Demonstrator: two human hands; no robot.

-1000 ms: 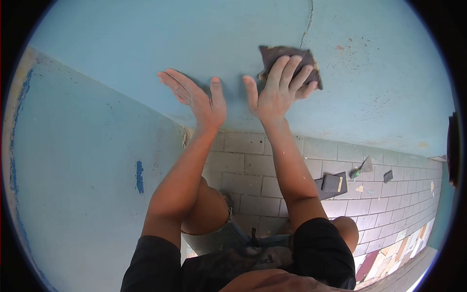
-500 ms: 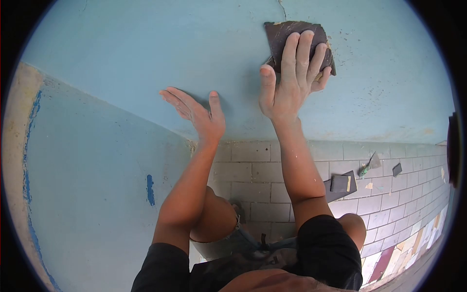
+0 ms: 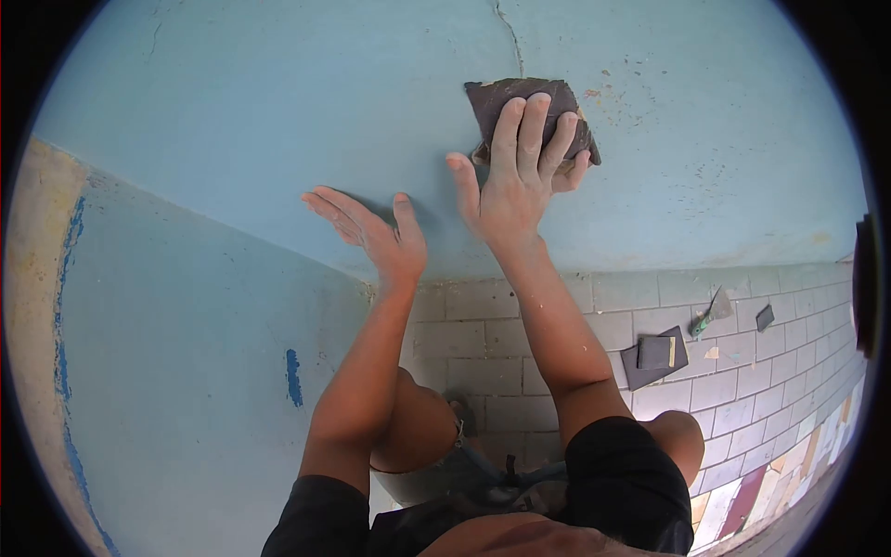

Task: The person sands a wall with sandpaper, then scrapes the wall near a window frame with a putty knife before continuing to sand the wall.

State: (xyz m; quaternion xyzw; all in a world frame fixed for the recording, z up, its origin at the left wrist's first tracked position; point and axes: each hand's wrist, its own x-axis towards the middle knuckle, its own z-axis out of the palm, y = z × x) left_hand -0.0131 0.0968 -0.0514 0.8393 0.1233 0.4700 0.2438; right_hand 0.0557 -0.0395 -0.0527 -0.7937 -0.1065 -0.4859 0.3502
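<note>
Against the pale blue wall [image 3: 278, 111], my right hand [image 3: 520, 181] presses a worn, dark sheet of sandpaper [image 3: 487, 102]. Three fingers lie over its face, the little finger sits at its right edge and the thumb sticks out to the left. Its torn upper edge meets the lower end of a thin crack [image 3: 509, 35]. Further left, my left hand [image 3: 376, 237] rests by the wall with nothing in it, fingers stretched and thumb apart. Whitish dust coats the fingers of both hands.
A scraper with a green handle [image 3: 703, 323] lies on the tiled floor [image 3: 483, 376]. Close by are a dark sheet [image 3: 640, 376] with a dark block [image 3: 655, 352] on it, and a small dark piece [image 3: 765, 317]. An adjoining blue wall [image 3: 186, 325] stands at left.
My right hand and the sandpaper have moved down and to the left, exposing more of the crack above. My left hand sits slightly lower in view, still open. The camera view has shifted slightly.
</note>
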